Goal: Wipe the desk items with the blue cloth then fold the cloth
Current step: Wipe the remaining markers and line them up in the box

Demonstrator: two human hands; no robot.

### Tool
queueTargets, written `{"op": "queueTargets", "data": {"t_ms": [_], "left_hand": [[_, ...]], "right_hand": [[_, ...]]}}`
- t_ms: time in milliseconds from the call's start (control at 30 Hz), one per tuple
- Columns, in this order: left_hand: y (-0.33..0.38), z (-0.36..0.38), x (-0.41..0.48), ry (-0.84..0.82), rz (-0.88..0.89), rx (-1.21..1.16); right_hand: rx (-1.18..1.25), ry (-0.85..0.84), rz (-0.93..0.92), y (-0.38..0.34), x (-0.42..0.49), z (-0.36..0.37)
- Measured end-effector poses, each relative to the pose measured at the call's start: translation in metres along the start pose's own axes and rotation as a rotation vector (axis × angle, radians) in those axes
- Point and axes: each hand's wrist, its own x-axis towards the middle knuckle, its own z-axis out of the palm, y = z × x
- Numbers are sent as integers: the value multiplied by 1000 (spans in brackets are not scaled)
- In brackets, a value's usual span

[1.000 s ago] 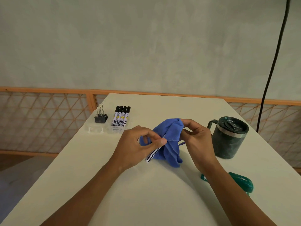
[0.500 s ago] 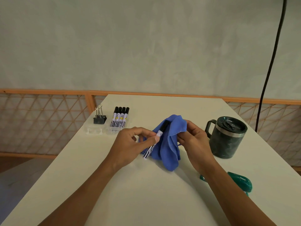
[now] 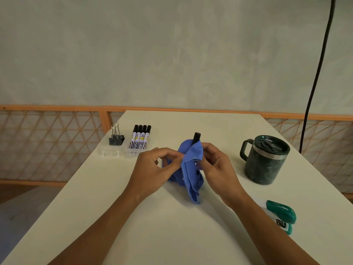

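Observation:
The blue cloth (image 3: 191,169) hangs bunched between both hands above the middle of the white desk (image 3: 172,226). It is wrapped round a marker (image 3: 196,138), whose black cap sticks out of the top. My left hand (image 3: 152,169) pinches the cloth's left side, where the marker's body is hidden. On the cloth's right side, my right hand (image 3: 215,165) grips the wrapped marker through the fabric.
Several markers (image 3: 140,139) lie in a clear tray at the back left, next to black binder clips (image 3: 116,137). A dark green lidded mug (image 3: 266,159) stands at the right. A green stapler (image 3: 281,213) lies near the right edge.
The marker has slid up through the cloth: its striped body showed at my left hand before, and now only the black cap pokes out on top. Both hands have stayed in place.

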Motion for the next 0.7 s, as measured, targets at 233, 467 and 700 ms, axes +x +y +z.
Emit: {"op": "queueTargets", "data": {"t_ms": [233,467,700], "left_hand": [[14,-3,0,99,-3,-31],[8,-7,5,108,-21,17],[-3,-12,10,125,33,118]], "right_hand": [[-352,-81,-116,0,-3,1],[-561,-144,-305,6,0,5],[-658,-151,-300,10,1,6]]}}
